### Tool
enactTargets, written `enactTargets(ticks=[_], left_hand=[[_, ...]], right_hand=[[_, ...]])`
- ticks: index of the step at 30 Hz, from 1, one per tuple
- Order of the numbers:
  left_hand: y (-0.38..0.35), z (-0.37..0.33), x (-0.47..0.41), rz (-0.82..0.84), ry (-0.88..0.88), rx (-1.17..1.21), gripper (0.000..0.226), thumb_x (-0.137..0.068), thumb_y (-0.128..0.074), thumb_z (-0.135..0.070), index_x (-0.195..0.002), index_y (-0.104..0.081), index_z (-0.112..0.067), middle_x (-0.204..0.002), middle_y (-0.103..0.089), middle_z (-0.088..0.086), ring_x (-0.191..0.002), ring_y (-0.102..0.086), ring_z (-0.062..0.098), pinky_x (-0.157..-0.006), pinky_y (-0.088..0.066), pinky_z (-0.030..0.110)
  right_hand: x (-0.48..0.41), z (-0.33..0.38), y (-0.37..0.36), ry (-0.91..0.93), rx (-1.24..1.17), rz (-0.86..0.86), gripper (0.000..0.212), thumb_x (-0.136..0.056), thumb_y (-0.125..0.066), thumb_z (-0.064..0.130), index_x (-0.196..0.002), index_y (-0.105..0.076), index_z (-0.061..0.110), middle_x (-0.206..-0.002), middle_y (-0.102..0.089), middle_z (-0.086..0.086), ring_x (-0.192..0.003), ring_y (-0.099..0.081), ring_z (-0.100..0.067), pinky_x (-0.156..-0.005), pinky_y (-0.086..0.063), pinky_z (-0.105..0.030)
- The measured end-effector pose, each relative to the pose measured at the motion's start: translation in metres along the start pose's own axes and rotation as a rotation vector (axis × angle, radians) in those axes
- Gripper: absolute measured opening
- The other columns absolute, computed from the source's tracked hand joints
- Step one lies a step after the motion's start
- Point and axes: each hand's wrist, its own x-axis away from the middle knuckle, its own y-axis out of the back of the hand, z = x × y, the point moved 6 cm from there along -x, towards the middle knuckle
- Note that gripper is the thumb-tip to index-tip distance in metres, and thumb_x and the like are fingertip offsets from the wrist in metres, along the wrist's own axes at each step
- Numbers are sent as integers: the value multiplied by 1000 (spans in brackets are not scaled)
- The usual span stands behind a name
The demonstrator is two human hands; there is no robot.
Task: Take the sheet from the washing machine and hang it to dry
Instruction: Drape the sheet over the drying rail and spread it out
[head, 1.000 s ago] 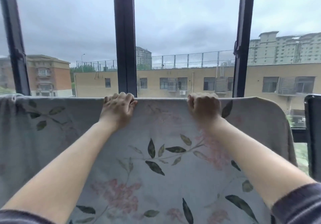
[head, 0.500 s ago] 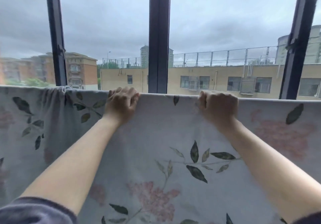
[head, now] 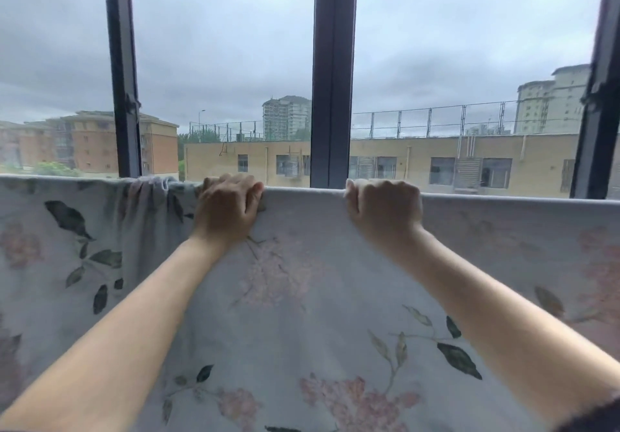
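Sheet (head: 302,314) fills the lower half of the view, from 9 o'clock round through 6 to 3, hanging flat with its top edge running level across the middle. What carries that edge is hidden under the cloth. The left hand (head: 226,208), just toward 9 o'clock from centre, has its fingers curled over the edge and grips the sheet. The right hand (head: 385,210), just toward 3 o'clock, is a tight fist clamped on the same edge. The two hands are apart, with taut cloth between them.

At 9 o'clock of the left hand, touching it, the fabric is gathered into a bunch (head: 147,190) of narrow vertical folds; elsewhere it lies smooth. The cloth is thin, matt and pale grey, printed with dark pointed leaves and faded pink blossoms.

Behind the sheet stand three dark, straight window bars: one at 12 o'clock (head: 332,72), one at 10 (head: 122,72), one at 2 (head: 600,96). Through the glass show a low yellow block (head: 419,163) topped by a wire fence (head: 436,119), a brick block (head: 90,143) at 9 o'clock, and grey cloud (head: 218,29).
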Motion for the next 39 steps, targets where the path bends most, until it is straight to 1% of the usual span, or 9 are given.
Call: enactTargets(ticks=[4,8,12,14,17,23,28,34,39], left_hand=[[3,8,-3,50,-68,54,35,-94,-35,-31,-75,-59,-15,-70,-63,3,-66,-58,24,-75,-42,35],[12,29,-5,70,-146,86,42,-93,-27,-36,-75,-59,-15,-69,-63,2,-62,-58,23,-70,-45,33],[13,30,-4,63,-156,95,47,-93,-24,-38,-77,-61,-13,-69,-64,4,-62,-58,24,-69,-45,33],[13,26,-4,69,-136,84,48,-93,-24,-38,-77,-62,-14,-70,-65,2,-63,-59,23,-68,-43,32],[11,16,-3,79,-121,76,49,-92,-23,-38,-75,-62,-13,-69,-64,3,-61,-59,23,-68,-44,32],[10,15,-8,103,-46,10,52,-90,-24,-38,-65,-63,-14,-61,-64,5,-56,-59,25,-65,-43,32],[7,8,-13,171,29,-90,54,-96,-28,-39,-71,-68,-13,-66,-66,8,-56,-50,23,-64,-33,31],[3,-8,-22,230,155,-145,53,-96,-25,-35,-62,-58,-12,-74,-67,13,-62,-52,23,-69,-36,32],[-16,-99,-32,245,28,-80,52,-97,-26,-34,-71,-65,-10,-76,-68,11,-70,-61,26,-64,-37,29]], right_hand=[[-11,56,-5,47,-76,-14,43,-91,-35,38,-59,-55,19,-49,-55,1,-40,-52,-23,-49,-24,-22],[-12,67,3,61,-154,23,47,-95,-31,48,-75,-64,22,-66,-66,4,-60,-62,-25,-56,-25,-26],[-16,63,9,-51,-191,125,35,-99,-40,40,-102,-71,25,-88,-72,-5,-81,-65,-28,-64,-33,-30],[-20,53,6,-136,-168,211,38,-100,-38,39,-91,-70,19,-84,-69,-10,-83,-63,-30,-68,-36,-32],[-20,26,2,-288,-149,343,45,-100,-33,37,-63,-49,16,-73,-60,-9,-82,-62,-32,-66,-37,-33],[-15,4,1,-285,94,388,54,-97,-24,40,-90,-67,8,-103,-67,-16,-96,-60,-32,-73,-35,-34],[-13,-8,4,-267,118,383,53,-98,-25,37,-87,-66,6,-99,-68,-18,-94,-61,-32,-74,-36,-34],[1,-49,17,-239,130,344,49,-100,-28,34,-84,-66,8,-95,-69,-17,-91,-62,-33,-72,-35,-34],[-1,-57,14,-105,76,317,53,-100,-27,36,-68,-58,9,-81,-68,-14,-80,-63,-29,-68,-33,-33]])
